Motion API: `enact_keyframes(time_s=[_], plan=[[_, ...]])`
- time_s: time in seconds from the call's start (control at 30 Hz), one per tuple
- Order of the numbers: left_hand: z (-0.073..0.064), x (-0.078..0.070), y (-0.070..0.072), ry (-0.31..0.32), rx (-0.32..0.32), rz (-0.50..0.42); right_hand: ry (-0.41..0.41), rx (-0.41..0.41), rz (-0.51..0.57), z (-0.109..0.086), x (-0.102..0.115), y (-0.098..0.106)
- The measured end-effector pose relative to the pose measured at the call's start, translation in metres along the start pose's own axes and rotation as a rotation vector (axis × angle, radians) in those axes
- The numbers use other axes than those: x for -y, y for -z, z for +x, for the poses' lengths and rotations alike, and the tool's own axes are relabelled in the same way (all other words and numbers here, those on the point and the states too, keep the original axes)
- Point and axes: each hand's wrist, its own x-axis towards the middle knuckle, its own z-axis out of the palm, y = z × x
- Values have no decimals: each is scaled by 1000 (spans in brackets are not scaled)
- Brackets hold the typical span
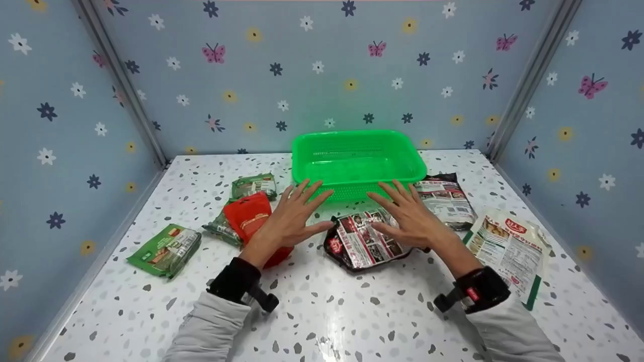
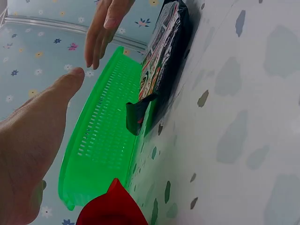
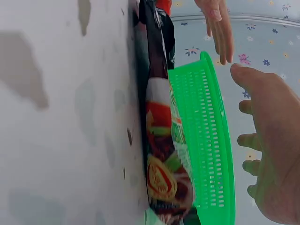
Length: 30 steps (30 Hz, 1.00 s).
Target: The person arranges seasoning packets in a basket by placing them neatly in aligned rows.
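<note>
Both of my hands hover palm down above the speckled table, fingers spread and holding nothing. My left hand (image 1: pixel 292 217) is above and beside a red packet (image 1: pixel 249 212), partly covering it. Over the right side of a black packet with a silver-and-red label (image 1: pixel 370 241) is my right hand (image 1: pixel 413 217). Behind the fingertips stands a green plastic basket (image 1: pixel 352 183) with perforated sides and a bare floor. In the left wrist view the thumb of the left hand (image 2: pixel 40 126) is extended; in the right wrist view the right hand's (image 3: pixel 276 136) fingers are relaxed.
Left of the hands lie green packets, one near the left edge (image 1: pixel 166 251), one behind (image 1: pixel 256 186) and one partly under the red packet (image 1: pixel 221 229). On the right are a black-and-white packet (image 1: pixel 447 201) and a white packet with green edges (image 1: pixel 508 251). Patterned walls (image 1: pixel 322 75) enclose the table.
</note>
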Motion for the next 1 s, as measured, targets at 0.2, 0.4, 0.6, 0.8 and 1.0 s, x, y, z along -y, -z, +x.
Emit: enact_keyframes(time_s=[0.2, 0.4, 0.6, 0.8, 1.0], plan=[[15, -13, 1, -32, 1, -9, -39, -4, 12, -19, -17, 10], [40, -43, -3, -86, 17, -42, -116, 19, -9, -47, -36, 22], [63, -80, -13, -155, 45, -60, -159, 4, 3, -79, -57, 34], [84, -114, -28, -215, 84, -47, -254, 11, 50, -110, -78, 43], [106, -148, -44, -250, 130, -61, -369, 46, 85, -140, -98, 53]])
